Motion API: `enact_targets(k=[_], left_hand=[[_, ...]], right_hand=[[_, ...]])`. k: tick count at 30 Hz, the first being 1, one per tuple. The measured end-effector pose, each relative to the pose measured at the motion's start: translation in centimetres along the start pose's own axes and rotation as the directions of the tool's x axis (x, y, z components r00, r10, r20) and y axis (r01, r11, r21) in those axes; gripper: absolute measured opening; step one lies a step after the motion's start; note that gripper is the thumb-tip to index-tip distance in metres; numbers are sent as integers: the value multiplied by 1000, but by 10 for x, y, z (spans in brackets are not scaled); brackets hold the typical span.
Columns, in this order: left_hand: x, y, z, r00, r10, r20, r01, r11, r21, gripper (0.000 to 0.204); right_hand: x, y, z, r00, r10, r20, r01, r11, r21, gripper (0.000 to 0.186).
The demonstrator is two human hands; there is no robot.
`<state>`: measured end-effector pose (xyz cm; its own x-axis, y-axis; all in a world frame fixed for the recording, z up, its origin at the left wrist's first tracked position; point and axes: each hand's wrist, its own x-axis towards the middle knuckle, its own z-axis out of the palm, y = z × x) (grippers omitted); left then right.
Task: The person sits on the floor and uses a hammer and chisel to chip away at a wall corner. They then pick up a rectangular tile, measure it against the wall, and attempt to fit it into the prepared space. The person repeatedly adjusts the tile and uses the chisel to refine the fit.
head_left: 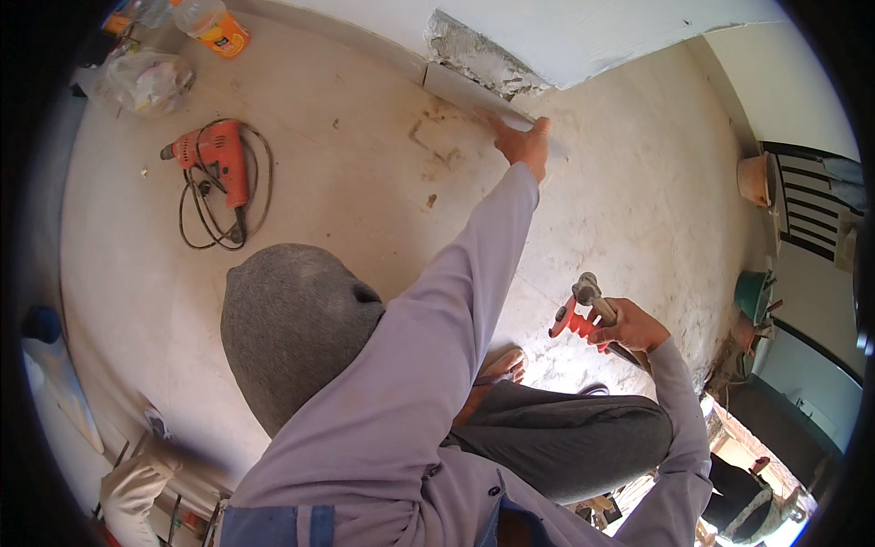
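My left hand point(521, 146) reaches up to a pale tile strip point(447, 87) along the wall base, fingers apart and touching it below a patch of exposed rough plaster point(474, 55). My right hand point(629, 324), lower right, is closed on a hammer point(586, 290) and a chisel with a red guarded grip point(570, 321), held together. My bare foot point(506, 365) shows between my arms, and my grey-trousered knee point(292, 328) sits left of my left arm.
A red corded drill point(219, 159) lies left on the pale floor point(346, 182). A plastic bag point(146, 80) and orange-labelled bottle point(219, 32) are at upper left. Buckets point(755, 178), a teal container point(750, 296) and black railings point(807, 205) line the right side.
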<state>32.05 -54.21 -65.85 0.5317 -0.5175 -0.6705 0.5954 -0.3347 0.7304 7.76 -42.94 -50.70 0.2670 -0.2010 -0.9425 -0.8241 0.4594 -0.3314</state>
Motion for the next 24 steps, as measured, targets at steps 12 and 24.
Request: enact_targets(k=[12, 24], left_hand=[[93, -16, 42, 773, -591, -232, 535, 803, -262, 108], [8, 27, 22, 958, -237, -161, 260, 955, 144, 99]], right_hand=[[9, -19, 4, 1000, -25, 4, 25, 999, -41, 28], [6, 5, -3, 997, 67, -33, -71, 992, -106, 28]])
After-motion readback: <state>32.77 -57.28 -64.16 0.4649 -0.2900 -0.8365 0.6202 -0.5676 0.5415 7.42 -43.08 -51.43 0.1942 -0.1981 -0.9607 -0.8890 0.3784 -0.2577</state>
